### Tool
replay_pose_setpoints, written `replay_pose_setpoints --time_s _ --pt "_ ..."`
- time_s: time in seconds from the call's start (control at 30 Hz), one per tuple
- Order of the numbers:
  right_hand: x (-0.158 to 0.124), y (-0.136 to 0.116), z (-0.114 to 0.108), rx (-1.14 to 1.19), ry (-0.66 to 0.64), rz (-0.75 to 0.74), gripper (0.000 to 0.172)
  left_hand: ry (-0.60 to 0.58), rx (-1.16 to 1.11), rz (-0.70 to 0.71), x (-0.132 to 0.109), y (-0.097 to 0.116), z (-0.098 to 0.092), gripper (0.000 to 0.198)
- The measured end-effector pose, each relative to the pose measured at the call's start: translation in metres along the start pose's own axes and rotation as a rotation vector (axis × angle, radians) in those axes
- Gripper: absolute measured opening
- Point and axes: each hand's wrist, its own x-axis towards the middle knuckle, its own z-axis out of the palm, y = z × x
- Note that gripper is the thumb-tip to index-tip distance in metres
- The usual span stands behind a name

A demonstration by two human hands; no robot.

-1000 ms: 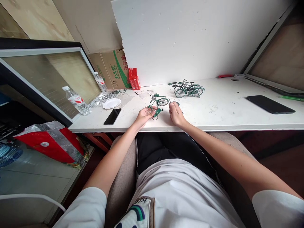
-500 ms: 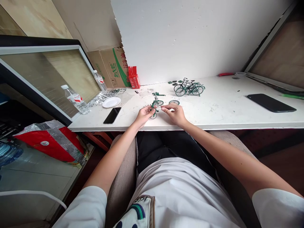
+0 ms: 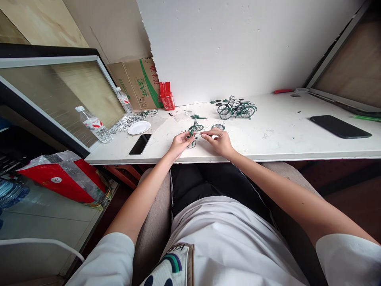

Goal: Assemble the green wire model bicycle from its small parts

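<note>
Near the table's front edge, my left hand (image 3: 178, 144) is closed on a small green model bicycle part (image 3: 192, 134). My right hand (image 3: 220, 142) faces it from the right, thumb and forefinger pinched on a thin, rod-like tool (image 3: 199, 133) whose tip points at the green part. The tool's kind is too small to make out. Just beyond my left fingers is a small spoked wheel (image 3: 197, 128), and a thin dark ring (image 3: 191, 145) shows beneath them. A loose wheel (image 3: 218, 127) lies flat behind my right hand.
Assembled model bicycles (image 3: 238, 109) stand at the back, with a loose green part (image 3: 199, 117) to their left. Phones (image 3: 140, 144) (image 3: 340, 127) lie on both sides. Farther left are a white plate (image 3: 139, 127), a water bottle (image 3: 94, 125) and a red box (image 3: 167, 96).
Both hands stay almost in place, still holding the green part and the thin tool. The whole view has shifted slightly upward.
</note>
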Motion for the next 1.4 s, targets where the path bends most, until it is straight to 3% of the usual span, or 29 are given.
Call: replay_pose_setpoints --time_s 0.73,1.4 --pt "-0.001 -0.0055 0.0 0.018 0.01 0.035 0.061 0.008 -0.026 -0.006 -0.0015 0.0042 0.0049 0.046" --pt "-0.0011 -0.0014 -0.0013 -0.011 0.033 0.005 0.053 -0.003 -0.059 -0.029 -0.0029 0.005 0.0058 0.051"
